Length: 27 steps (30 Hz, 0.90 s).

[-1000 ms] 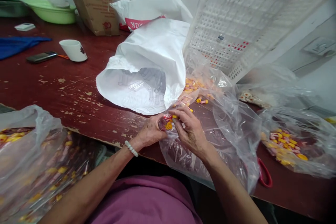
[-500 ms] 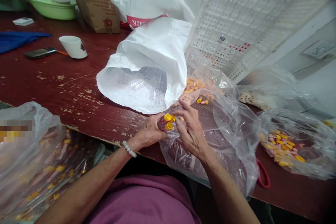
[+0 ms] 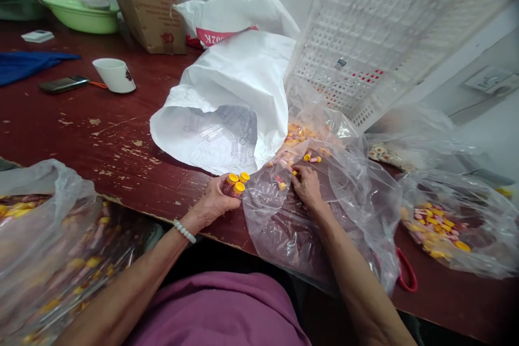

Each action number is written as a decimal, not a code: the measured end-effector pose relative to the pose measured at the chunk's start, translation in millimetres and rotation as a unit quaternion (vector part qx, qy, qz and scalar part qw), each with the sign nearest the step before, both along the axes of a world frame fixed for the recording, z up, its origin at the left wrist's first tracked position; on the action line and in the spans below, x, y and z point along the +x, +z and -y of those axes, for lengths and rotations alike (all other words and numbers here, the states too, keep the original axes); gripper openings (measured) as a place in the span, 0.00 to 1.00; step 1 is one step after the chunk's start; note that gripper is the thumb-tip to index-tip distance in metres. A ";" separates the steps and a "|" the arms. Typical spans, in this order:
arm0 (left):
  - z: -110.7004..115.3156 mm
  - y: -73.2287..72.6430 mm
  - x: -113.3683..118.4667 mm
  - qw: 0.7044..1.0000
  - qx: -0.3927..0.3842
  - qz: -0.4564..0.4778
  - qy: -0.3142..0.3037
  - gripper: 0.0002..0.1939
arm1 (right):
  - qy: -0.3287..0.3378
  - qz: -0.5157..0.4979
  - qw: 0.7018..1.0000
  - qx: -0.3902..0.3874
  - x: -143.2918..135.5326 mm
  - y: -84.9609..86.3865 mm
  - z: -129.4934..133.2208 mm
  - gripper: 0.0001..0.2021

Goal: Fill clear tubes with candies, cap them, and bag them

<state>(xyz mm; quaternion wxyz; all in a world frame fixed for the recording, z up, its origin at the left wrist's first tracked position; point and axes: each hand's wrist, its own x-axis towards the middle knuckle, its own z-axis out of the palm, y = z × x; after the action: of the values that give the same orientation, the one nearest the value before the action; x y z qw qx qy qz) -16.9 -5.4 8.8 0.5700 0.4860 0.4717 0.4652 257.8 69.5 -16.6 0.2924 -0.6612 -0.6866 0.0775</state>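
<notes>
A red-brown table (image 3: 48,130) with worn paint spans the view; directions are taken from between the hands. The white crate (image 3: 381,27) leans at 1 o'clock. The white bag (image 3: 247,81) lies from 11 to 12, its open mouth toward the person and clear tubes (image 3: 213,132) inside. Its lower rim is just beyond the left hand. A crumpled clear bag (image 3: 279,232) spreads from 1 to 5, its loose film around the right hand and between it and the table's edge.

At 8 sits the left bag (image 3: 52,178), with many yellow-capped pieces; the carton (image 3: 150,16) stands at 11, the right bag (image 3: 490,211) at 3, with more yellow tops inside. The green basin (image 3: 89,20), blue cloth (image 3: 32,67), cup (image 3: 114,75) and phone (image 3: 64,84) are toward 10; a red handle (image 3: 408,275) shows at 4.

The left hand (image 3: 213,203) grasps a bunch of capped tubes (image 3: 229,189), tilted; three yellow caps face up at its 2 o'clock, beside the thumb and fingers. The right hand (image 3: 308,188) has its fingers bent together at a yellow-ended piece (image 3: 294,172), at its 10 o'clock; whether they pinch it I cannot tell. Another piece (image 3: 280,184) lies near, at its 9.
</notes>
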 end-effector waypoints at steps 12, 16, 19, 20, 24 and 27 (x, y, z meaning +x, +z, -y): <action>2.0 3.7 19.1 0.971 0.138 -0.167 -0.106 0.19 | 0.286 -0.148 0.943 0.085 -80.8 84.9 96.8 0.12; 4.0 4.5 22.9 0.949 0.192 -0.230 -0.100 0.16 | 0.323 -0.101 0.937 0.083 -94.0 82.6 100.9 0.18; 4.5 2.4 19.2 0.951 0.190 -0.227 -0.093 0.15 | 0.281 -0.109 0.947 0.107 -92.2 78.5 99.8 0.19; 4.8 1.3 17.5 0.953 0.185 -0.220 -0.093 0.15 | 0.276 -0.100 0.949 0.111 -92.6 76.8 100.4 0.18; 6.7 -4.9 14.1 0.971 0.170 -0.146 -0.082 0.14 | 0.317 -0.031 0.945 0.075 -103.3 65.1 105.8 0.25; 8.1 -6.3 11.5 0.981 0.134 -0.127 -0.061 0.14 | 0.339 -0.047 0.939 0.035 -113.8 57.1 105.7 0.29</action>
<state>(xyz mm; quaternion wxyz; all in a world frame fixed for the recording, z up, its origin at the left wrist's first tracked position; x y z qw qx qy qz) -5.3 -13.5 2.5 0.4623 0.6415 0.4429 0.4226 143.9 -36.2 40.5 0.3038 -0.3741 -0.8576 0.1795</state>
